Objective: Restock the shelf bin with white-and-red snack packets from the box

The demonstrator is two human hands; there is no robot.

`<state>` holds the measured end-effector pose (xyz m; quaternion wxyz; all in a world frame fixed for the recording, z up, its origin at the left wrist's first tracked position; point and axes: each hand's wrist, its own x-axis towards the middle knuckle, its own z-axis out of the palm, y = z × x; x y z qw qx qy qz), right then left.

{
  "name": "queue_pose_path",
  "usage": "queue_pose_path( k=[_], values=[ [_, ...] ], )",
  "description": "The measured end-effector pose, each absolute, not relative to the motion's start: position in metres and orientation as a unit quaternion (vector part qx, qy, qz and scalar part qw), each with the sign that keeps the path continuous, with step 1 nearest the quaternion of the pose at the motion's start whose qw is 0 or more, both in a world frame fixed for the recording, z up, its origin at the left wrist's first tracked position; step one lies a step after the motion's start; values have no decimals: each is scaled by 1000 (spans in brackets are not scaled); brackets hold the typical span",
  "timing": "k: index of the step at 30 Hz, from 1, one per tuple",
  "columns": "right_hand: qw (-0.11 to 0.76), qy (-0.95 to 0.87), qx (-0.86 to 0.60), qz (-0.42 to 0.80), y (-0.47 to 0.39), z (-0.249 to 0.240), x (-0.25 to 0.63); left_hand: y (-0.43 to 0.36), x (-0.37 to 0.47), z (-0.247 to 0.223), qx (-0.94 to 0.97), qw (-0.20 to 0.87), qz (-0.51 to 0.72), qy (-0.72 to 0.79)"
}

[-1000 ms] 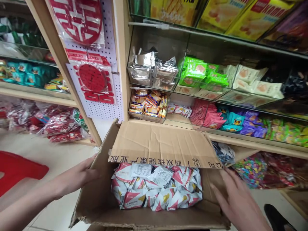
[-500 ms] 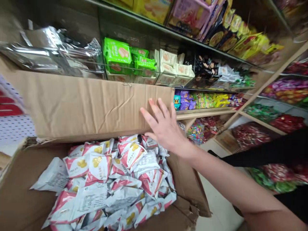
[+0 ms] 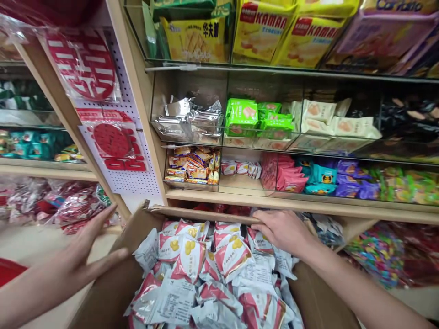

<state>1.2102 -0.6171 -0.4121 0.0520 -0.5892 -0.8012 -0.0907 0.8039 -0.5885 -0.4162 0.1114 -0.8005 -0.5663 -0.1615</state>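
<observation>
A brown cardboard box (image 3: pixel 109 283) fills the lower middle, its top open. Inside lies a heap of small snack packets (image 3: pixel 189 257), white and pink with yellow pieces printed on them; some lie face down with grey-white backs up. My right hand (image 3: pixel 281 232) is closed over the box's far edge toward the right, thumb on the inner side, fingertips hidden behind the cardboard. Left of the box, my left hand (image 3: pixel 84 258) hovers by its wall, thumb and fingers spread, holding nothing, slightly blurred.
Shelves with clear dividers stand behind the box, holding green packets (image 3: pixel 242 116), silver packets (image 3: pixel 188 121) and orange-brown bars (image 3: pixel 194 167). One lower compartment has a few white-pink packets (image 3: pixel 242 169) at its back. A pegboard post (image 3: pixel 128 183) with red decorations stands left.
My right hand has gone from lying spread against the raised flap to gripping the box's far edge. That flap no longer stands up. My left hand has come into view; the view has swung left.
</observation>
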Motion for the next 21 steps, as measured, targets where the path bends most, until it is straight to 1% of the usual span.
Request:
queue_pose_path(
  k=[3, 7, 9, 11, 14, 18, 21],
  values=[
    [54, -809, -579, -83, -603, -416, 1211, -549, 853, -395, -868, 160, -109, -457],
    [58, -815, -572, -78, -587, -426, 1216, -506, 900, -397, -907, 119, 0, -403],
    [61, -816, -571, -63, -578, -432, 1221, -492, 908, -406, -913, 113, 24, -392],
    [61, -820, -567, -50, -568, -435, 1228, -482, 910, -411, -915, 129, 12, -382],
    [60, -823, -561, -64, -554, -433, 1238, -476, 913, -404, -911, 155, -15, -381],
    [90, -825, -547, -106, -545, -433, 1242, -479, 913, -387, -902, 181, -39, -391],
    [106, -840, -521, -110, -548, -442, 1234, -487, 907, -390, -901, 188, -47, -388]
  ],
)
